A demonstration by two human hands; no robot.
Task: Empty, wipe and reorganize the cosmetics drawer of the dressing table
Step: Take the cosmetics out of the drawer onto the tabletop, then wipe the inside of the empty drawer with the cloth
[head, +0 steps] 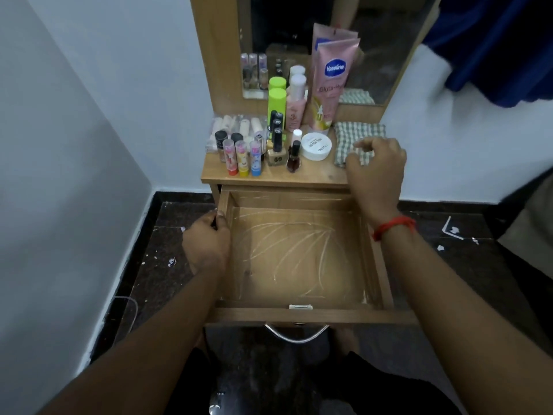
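The wooden drawer (299,315) is pulled out and holds nothing; pale streaks mark its bottom. My left hand (206,239) grips the drawer's left wall near its back corner. My right hand (375,166) is over the tabletop's right side, its fingers curled on the near edge of a green checked cloth (362,131). On the tabletop stand a pink Vaseline tube (332,85), a green-capped bottle (276,103), a pink bottle (294,109), a white jar (316,146), nail polish bottles (284,154) and three lip balms (242,157).
A mirror (374,40) rises behind the cosmetics. A clear case of tubes (236,127) lies at the tabletop's back left. White walls stand on both sides, a blue cloth (502,46) hangs at the upper right. The dark floor (167,241) carries small white scraps.
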